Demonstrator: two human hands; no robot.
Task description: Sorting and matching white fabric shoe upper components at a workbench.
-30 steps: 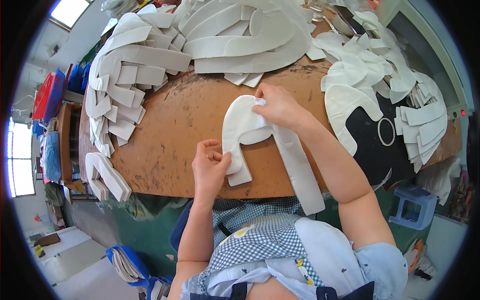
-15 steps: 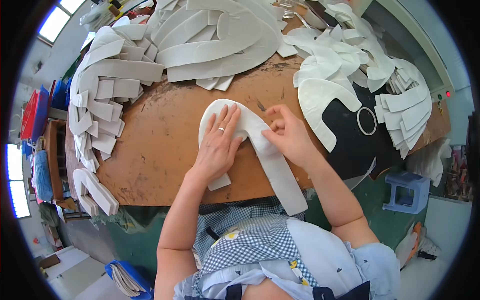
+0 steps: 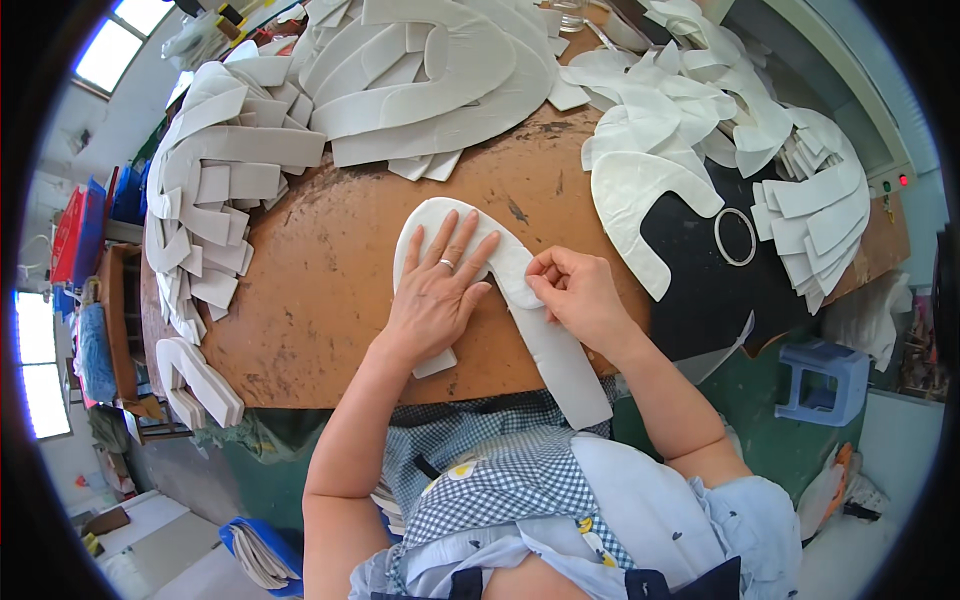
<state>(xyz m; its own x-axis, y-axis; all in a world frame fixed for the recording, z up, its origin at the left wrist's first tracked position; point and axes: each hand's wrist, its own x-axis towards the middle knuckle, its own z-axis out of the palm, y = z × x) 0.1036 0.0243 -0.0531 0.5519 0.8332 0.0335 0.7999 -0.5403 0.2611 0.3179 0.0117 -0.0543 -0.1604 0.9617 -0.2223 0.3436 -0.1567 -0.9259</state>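
Note:
A white U-shaped foam-like piece [image 3: 562,362] lies on the brown table before me, one long leg reaching past its near edge. On its curve rests a thinner white curved piece [image 3: 514,272]. My left hand [image 3: 437,300] is flat with fingers spread, pressing on the curve near the top. At the right side of the curve, my right hand [image 3: 582,300] is closed in a pinch at the thinner piece's edge. Its fingertips hide exactly how much of that edge they hold.
Stacked white curved pieces [image 3: 270,180] cover the table's left side, with a large pile [image 3: 430,100] at the back. Thin white sheets [image 3: 640,215] and a pale ring [image 3: 735,237] lie on a black mat [image 3: 690,300] at right. A blue stool [image 3: 822,380] stands on the floor.
My right hand has come down slightly, its fingers going from loosely apart to pinched at the thinner piece's edge. My left hand's fingers have spread wider on the curve.

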